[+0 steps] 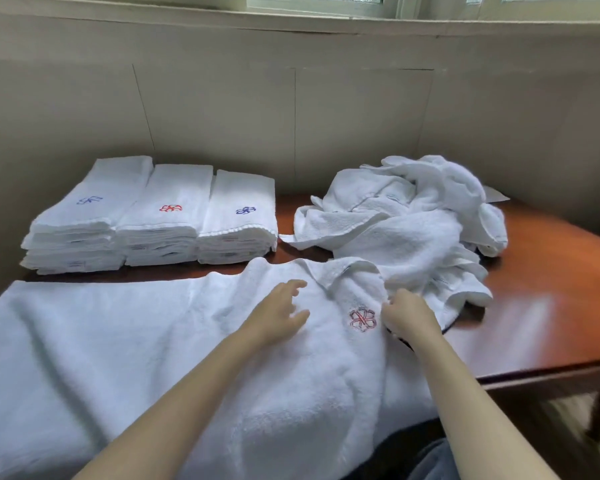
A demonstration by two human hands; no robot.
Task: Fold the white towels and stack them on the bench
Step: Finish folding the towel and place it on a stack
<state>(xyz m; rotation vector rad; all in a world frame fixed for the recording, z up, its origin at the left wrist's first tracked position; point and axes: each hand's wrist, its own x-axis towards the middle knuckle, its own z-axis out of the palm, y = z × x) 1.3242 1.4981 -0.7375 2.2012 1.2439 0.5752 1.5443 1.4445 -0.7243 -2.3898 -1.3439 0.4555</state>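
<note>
Your left hand (280, 313) rests with relaxed, spread fingers on the spread towel (153, 341) that covers the lower half of the frame, while your right hand (404, 315), just right of the red emblem (362, 318), has its fingers curled at the towel's right edge; you cannot tell whether they pinch the cloth. Three stacks (153, 220) of folded towels sit side by side at centre left on the bench (551, 289), and a loose pile (413, 220) lies at centre right.
</note>
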